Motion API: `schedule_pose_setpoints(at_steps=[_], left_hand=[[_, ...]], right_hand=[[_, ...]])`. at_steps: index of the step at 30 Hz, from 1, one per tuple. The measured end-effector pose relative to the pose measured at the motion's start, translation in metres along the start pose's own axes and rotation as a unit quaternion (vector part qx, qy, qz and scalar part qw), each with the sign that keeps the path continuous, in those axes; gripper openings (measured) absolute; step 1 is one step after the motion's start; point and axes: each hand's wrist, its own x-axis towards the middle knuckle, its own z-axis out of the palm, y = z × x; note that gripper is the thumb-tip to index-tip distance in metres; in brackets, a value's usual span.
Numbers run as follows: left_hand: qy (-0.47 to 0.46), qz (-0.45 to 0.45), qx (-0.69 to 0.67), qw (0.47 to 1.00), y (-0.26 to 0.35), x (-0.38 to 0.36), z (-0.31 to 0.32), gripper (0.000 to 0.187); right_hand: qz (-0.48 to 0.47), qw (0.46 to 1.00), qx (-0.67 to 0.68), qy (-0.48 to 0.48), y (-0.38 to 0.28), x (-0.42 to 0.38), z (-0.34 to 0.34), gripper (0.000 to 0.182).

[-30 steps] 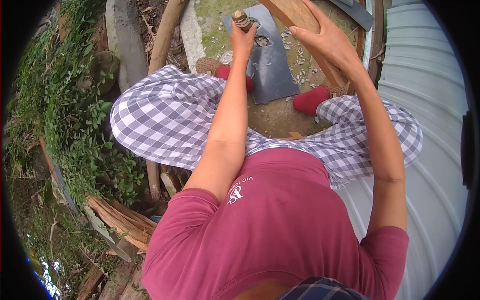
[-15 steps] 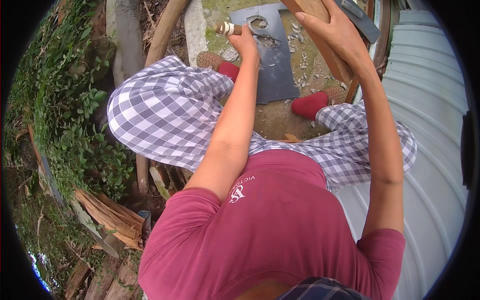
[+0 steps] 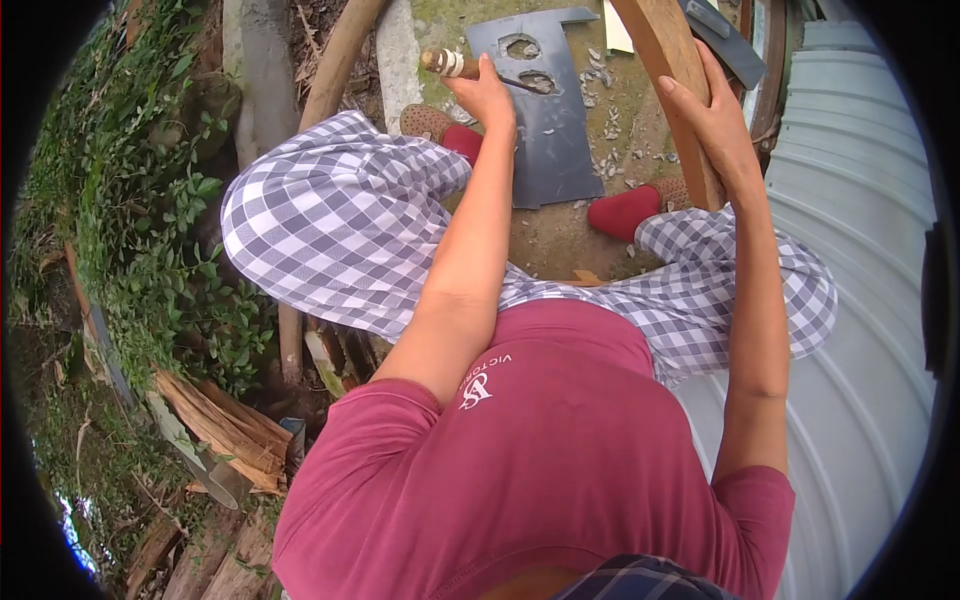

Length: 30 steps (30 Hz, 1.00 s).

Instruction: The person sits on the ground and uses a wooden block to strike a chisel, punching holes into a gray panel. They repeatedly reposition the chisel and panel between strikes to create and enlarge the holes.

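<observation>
My left hand is closed around the wooden handle of a chisel-like tool wrapped with a white band. Its thin dark shaft slants right, with the tip at the lower of two ragged holes in a dark grey sheet. On the right, my right hand grips a thick wooden block, held slanting above the ground beside the sheet. Its upper end runs out of view. The sheet lies flat between my feet.
Grey chips litter the mossy ground. Red-toed shoes flank the sheet. Corrugated metal runs along the right; leafy plants and split logs are at the left. A blade-like grey piece stands at the upper right.
My right hand and the wooden block have moved down and right, away from the sheet, uncovering its upper right corner and a pale piece behind. My left hand stays nearly in place on the tool.
</observation>
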Motion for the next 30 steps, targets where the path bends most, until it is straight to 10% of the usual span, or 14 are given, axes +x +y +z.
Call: schedule_pose_setpoints(at_steps=[30], left_hand=[[-0.024,0.052,0.006,0.998,-0.003,-0.019,0.01,0.059]], right_hand=[[-0.08,0.971,-0.201,-0.106,-0.034,0.004,0.023,0.079]])
